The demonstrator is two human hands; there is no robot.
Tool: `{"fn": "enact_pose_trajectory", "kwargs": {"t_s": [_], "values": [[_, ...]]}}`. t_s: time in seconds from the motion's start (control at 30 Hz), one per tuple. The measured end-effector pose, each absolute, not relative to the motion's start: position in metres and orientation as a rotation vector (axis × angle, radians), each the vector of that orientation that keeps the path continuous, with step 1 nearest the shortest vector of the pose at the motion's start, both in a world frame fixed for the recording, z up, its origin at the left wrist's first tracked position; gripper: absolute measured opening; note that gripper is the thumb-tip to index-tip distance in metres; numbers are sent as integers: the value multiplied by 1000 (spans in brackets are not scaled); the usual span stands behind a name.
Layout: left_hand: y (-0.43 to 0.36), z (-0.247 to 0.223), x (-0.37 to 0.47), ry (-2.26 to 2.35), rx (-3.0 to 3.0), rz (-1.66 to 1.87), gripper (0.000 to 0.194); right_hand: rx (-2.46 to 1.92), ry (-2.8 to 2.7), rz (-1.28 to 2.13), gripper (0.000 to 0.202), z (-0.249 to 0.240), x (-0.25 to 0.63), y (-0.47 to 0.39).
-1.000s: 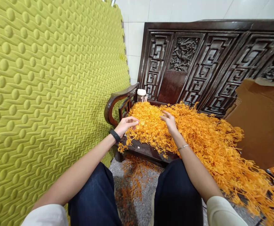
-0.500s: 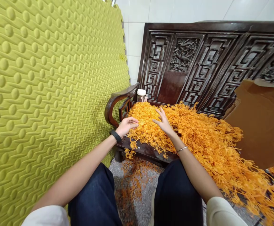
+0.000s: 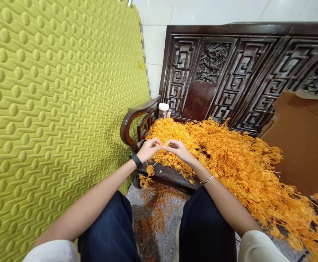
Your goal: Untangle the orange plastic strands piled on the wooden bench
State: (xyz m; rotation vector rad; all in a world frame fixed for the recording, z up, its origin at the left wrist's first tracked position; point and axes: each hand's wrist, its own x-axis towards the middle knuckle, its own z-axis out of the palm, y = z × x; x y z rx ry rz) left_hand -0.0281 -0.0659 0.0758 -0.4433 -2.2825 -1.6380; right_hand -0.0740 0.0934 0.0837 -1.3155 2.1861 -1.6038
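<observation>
Over a heap of orange plastic flower sprigs (image 3: 172, 127), my two hands meet at the fingertips. My left hand (image 3: 148, 150), with a black band at the wrist, is closed in a pinch. An orange sprig (image 3: 148, 174) with curly ends hangs below it over the front edge of the bench; its upper part is hidden by the hand. My right hand (image 3: 181, 151), wearing a thin bracelet, also pinches, thumb against curled fingers. What lies between the right fingertips is too small to make out.
The dark wooden bench (image 3: 175, 177) has a carved back (image 3: 202, 98) and a curved armrest (image 3: 126, 127). A white-lidded cup (image 3: 163, 110) stands in its corner. Yellow foam matting (image 3: 66, 109) rises at left. Brown cardboard (image 3: 303, 142) leans at right. Orange scraps (image 3: 159, 207) lie on the floor.
My right hand has moved left and down, its spread fingers closing to a pinch against my left fingertips. The dangling sprig has shifted slightly left.
</observation>
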Motion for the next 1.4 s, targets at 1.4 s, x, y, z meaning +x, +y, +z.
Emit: {"fn": "enact_pose_trajectory", "kwargs": {"t_s": [1.4], "values": [[-69,100,-1,-1513,-794,-2649,37,-948,965,-2322,28,104,-75,107]]}}
